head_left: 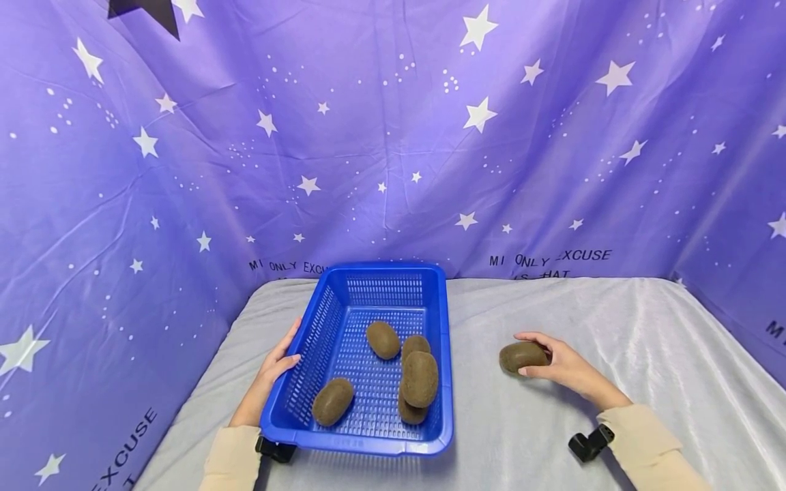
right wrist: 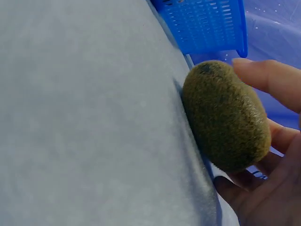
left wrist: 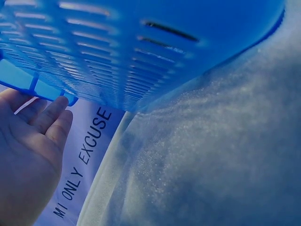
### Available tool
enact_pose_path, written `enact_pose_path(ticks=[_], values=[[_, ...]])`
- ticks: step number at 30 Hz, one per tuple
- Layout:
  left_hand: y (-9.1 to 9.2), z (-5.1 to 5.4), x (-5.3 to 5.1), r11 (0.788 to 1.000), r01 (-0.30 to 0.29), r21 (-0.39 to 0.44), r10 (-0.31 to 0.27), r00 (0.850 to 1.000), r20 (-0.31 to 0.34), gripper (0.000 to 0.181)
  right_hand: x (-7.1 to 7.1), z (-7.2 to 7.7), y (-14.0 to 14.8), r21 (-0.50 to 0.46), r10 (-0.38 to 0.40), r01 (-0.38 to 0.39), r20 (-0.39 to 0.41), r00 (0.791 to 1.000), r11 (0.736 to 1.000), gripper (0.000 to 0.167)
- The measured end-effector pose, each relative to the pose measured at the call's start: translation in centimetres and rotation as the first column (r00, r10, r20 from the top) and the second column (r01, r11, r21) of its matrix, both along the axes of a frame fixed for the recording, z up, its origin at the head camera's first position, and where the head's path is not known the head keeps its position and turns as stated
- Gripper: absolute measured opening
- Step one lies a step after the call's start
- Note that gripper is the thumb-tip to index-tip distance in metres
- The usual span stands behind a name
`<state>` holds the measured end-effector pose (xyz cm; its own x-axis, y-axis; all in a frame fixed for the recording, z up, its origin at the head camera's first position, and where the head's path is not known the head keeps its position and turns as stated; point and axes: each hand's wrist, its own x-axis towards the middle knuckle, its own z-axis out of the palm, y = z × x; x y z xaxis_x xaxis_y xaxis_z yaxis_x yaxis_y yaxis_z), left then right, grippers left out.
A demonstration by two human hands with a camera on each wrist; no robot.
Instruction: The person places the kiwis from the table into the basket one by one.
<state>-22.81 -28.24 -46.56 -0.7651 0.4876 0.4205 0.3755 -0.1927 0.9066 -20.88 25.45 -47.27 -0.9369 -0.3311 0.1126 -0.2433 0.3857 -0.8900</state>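
A blue plastic basket (head_left: 362, 444) stands on the table with several brown kiwis inside. One kiwi (head_left: 383, 340) lies near its middle, another kiwi (head_left: 333, 402) at the near left, and a kiwi (head_left: 420, 379) rests on others along the right wall. My left hand (head_left: 276, 372) holds the basket's left rim, thumb on top; in the left wrist view the fingers (left wrist: 56, 115) reach under the rim. To the right of the basket, my right hand (head_left: 561, 365) grips a kiwi (head_left: 520, 357) at table level, its thumb and fingers on either side of the fuzzy skin (right wrist: 225, 117).
A light grey cloth (head_left: 491, 423) covers the table. Purple curtains (head_left: 393, 136) with white stars hang behind it and at both sides. Black wrist cameras sit at both cuffs, the right camera (head_left: 591, 443) near the cloth.
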Motion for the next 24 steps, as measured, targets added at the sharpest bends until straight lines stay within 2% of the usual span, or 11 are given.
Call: enact_pose_path(ticks=[3, 10, 20, 24], values=[[0.02, 0.00, 0.04, 1.000, 0.001, 0.003, -0.001, 1.000, 0.005, 0.064, -0.14, -0.31, 0.10, -0.006, 0.012, -0.012, 0.019, 1.000, 1.000, 0.067], [0.03, 0.10, 0.04, 1.000, -0.004, 0.001, 0.004, 1.000, -0.011, 0.063, -0.36, -0.69, 0.11, 0.008, -0.022, 0.022, 0.006, 1.000, 1.000, 0.063], [-0.05, 0.14, 0.01, 1.000, 0.003, -0.007, -0.003, 1.000, 0.003, 0.064, -0.58, -0.41, -0.19, 0.053, -0.044, 0.046, -0.035, 0.998, 0.998, 0.056], [0.02, 0.13, 0.00, 1.000, 0.004, -0.006, -0.005, 1.000, -0.014, 0.064, -0.65, -0.23, -0.33, 0.051, -0.048, 0.050, -0.036, 0.998, 0.997, 0.056]])
